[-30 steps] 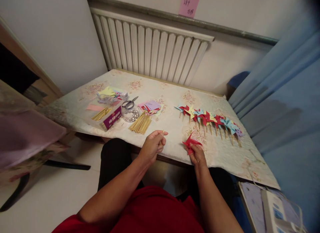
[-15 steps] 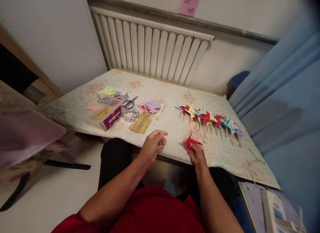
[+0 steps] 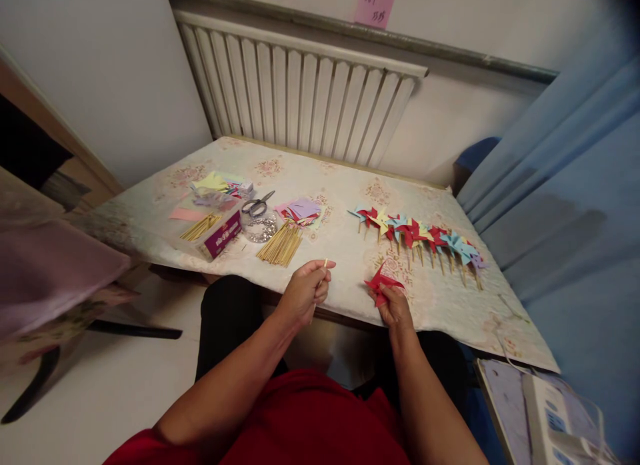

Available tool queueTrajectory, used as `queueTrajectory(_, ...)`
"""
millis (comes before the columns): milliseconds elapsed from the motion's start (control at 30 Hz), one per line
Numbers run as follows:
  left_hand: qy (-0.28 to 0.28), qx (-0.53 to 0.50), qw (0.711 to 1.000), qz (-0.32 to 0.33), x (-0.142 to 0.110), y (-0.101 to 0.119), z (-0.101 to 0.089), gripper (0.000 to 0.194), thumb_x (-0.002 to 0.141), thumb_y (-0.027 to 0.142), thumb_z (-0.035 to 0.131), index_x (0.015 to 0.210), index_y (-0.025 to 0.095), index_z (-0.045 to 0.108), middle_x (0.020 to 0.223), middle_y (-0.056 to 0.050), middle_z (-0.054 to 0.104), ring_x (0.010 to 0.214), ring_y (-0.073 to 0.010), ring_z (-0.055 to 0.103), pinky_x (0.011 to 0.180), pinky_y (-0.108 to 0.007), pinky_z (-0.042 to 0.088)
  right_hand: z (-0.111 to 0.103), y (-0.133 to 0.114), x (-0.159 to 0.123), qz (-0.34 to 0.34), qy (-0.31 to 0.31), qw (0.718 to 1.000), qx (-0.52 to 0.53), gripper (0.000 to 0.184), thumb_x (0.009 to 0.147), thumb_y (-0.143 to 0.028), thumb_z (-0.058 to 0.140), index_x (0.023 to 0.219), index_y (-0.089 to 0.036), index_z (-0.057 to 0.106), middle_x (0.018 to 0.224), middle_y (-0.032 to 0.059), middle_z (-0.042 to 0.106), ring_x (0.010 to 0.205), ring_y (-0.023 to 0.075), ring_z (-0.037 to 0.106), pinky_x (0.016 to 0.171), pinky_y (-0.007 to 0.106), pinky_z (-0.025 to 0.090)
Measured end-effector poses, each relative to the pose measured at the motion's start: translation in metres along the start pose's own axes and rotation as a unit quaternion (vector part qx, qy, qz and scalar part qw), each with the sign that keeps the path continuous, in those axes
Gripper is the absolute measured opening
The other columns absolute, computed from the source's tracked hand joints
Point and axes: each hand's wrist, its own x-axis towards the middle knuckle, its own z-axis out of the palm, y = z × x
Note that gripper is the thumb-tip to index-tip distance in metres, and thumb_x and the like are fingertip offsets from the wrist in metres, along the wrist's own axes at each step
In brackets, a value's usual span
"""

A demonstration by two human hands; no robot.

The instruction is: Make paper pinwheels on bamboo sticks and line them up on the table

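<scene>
Near the table's front edge, my left hand (image 3: 309, 288) is closed around a thin wooden stick (image 3: 326, 263), whose pale tip pokes out above the fingers. My right hand (image 3: 394, 305) pinches a red paper pinwheel head (image 3: 384, 283) between thumb and fingers, a short way to the right. The two hands are apart. Past my right hand, a row of finished pinwheels (image 3: 411, 234) in red, yellow, blue and purple lies on the table, sticks toward me. A bundle of sticks (image 3: 280, 245) lies left of my left hand.
On the left are a purple box (image 3: 225, 236) with sticks, a clear round container (image 3: 259, 229) of small shiny pieces, scissors (image 3: 258, 204) and paper pieces (image 3: 301, 212). A radiator (image 3: 300, 98) stands behind the floral-covered table (image 3: 330, 185). A blue curtain (image 3: 565, 218) hangs at right.
The stick in my left hand now stands out more clearly above the fingers. My right hand keeps the red pinwheel head nearly in place. The view has shifted slightly.
</scene>
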Motion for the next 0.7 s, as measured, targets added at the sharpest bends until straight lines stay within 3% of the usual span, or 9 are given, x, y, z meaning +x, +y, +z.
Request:
queueTrajectory(267, -0.008, 0.010, 1.000, -0.011, -0.0003, -0.0004, 0.0009, 0.035, 0.074, 0.021, 0.059, 0.106, 0.007, 0.057, 0.060, 0.004, 0.050, 0.039, -0.0004, 0.022, 0.041, -0.020, 0.009, -0.0033, 0.0022, 0.0021, -0.001, 0.008, 1.000, 0.006, 0.023, 0.058, -0.012, 0.082, 0.073, -0.014, 0.066, 0.075, 0.0014, 0.072, 0.068, 0.0161, 0.069, 0.069, 0.034, 0.060)
queueTrajectory(700, -0.018, 0.050, 0.999, -0.008, -0.0011, -0.0015, -0.0003, 0.028, 0.080, 0.026, 0.055, 0.102, 0.010, 0.058, 0.057, 0.006, 0.046, 0.039, -0.0015, 0.019, 0.040, -0.020, 0.010, -0.0006, 0.0007, 0.0003, -0.001, -0.005, 1.000, 0.002, 0.024, 0.057, -0.013, 0.084, 0.073, -0.014, 0.067, 0.076, 0.0023, 0.072, 0.070, 0.0161, 0.069, 0.069, 0.031, 0.061)
